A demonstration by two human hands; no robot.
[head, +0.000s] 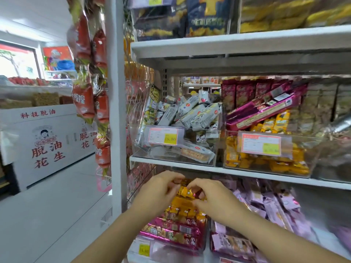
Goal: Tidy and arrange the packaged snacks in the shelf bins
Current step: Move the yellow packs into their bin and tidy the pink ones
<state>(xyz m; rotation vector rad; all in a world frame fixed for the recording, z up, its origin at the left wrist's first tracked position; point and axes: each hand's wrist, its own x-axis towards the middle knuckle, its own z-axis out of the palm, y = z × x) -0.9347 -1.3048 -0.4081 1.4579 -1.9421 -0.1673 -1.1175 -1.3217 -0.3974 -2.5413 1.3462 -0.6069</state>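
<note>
Both my hands reach into a clear bin (197, 250) on the lower shelf. It holds small yellow snack packs (183, 203) at the back and magenta packs (171, 232) in front. My left hand (159, 192) has its fingers curled over the yellow packs at the bin's back. My right hand (212, 198) pinches a yellow pack (187, 192) between thumb and fingers. What my left fingers hold is hidden and blurred.
To the right, a second bin holds pale pink packs (269, 205). On the shelf above stand bins of white packs (190, 112) and of purple and yellow packs (266, 118). Red sausage packs (89, 99) hang on the white upright (115, 111). The aisle floor lies left.
</note>
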